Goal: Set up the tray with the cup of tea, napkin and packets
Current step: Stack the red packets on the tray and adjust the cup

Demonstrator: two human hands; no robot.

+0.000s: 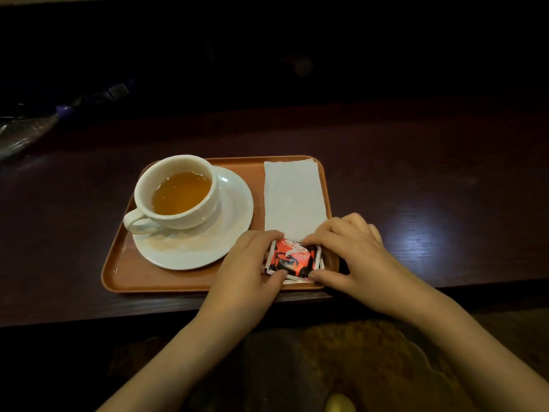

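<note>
An orange-brown tray (pixel 166 278) lies on a dark wooden table. On its left half a white cup of amber tea (pixel 178 193) stands on a white saucer (pixel 228 227), handle toward me. A folded white napkin (pixel 294 197) lies along the tray's right side. At the tray's near right corner sits a red, black and white packet (pixel 292 258), with white edges of at least one more packet under it. My left hand (pixel 252 269) pinches the packet's left edge and my right hand (pixel 353 254) pinches its right edge.
The dark wooden table (pixel 430 203) ends in a near edge just below the tray. A crumpled clear plastic wrapper (pixel 26 129) lies at the far left. Beyond the table all is dark. Below the edge is a patterned brown surface (pixel 371 352).
</note>
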